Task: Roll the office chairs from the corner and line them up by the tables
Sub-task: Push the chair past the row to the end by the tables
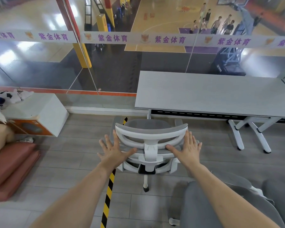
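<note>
A white-framed office chair [150,142] with grey mesh stands in the middle, its back toward me, facing the left end of a long grey table [212,91]. My left hand [114,149] lies with fingers spread straight beside the headrest's left end, thumb touching the frame. My right hand [187,148] mirrors it at the right end, fingers straight, thumb on the frame. A second grey chair [234,204] fills the bottom right under my right forearm.
A glass wall [105,63] runs behind the table, with a sports court below. A yellow-black floor strip [109,186] crosses the grey floor. A white box [39,112] and red cushions [10,168] sit at the left. The table's white legs [247,134] have wheels.
</note>
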A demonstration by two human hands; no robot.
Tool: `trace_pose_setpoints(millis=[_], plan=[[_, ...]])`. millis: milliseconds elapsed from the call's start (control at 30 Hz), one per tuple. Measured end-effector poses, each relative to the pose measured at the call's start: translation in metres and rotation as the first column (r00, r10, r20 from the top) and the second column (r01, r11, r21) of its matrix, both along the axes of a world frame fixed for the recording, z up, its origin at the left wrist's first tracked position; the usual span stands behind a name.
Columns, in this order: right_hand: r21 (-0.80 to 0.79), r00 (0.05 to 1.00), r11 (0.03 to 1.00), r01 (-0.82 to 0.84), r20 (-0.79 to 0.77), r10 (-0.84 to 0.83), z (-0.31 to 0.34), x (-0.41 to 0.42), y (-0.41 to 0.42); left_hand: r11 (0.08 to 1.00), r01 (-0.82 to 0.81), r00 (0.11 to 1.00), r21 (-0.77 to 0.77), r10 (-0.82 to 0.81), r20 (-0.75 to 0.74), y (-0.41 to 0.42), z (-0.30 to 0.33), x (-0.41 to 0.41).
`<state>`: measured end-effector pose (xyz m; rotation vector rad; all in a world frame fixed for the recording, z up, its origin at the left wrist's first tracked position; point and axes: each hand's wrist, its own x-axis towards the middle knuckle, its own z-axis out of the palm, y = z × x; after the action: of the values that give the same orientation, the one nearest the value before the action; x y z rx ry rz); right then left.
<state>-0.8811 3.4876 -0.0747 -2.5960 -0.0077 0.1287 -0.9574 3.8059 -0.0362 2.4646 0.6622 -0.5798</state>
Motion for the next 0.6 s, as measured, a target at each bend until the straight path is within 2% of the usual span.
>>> trace_pose_setpoints(millis=[600], plan=[[-0.013, 0.999, 0.999, -0.051, -0.018, 0.051, 0.007, 0.025, 0.026, 1.000, -0.002, 1.000, 0.013, 0.002, -0.019, 0.023, 0.002, 0.016]])
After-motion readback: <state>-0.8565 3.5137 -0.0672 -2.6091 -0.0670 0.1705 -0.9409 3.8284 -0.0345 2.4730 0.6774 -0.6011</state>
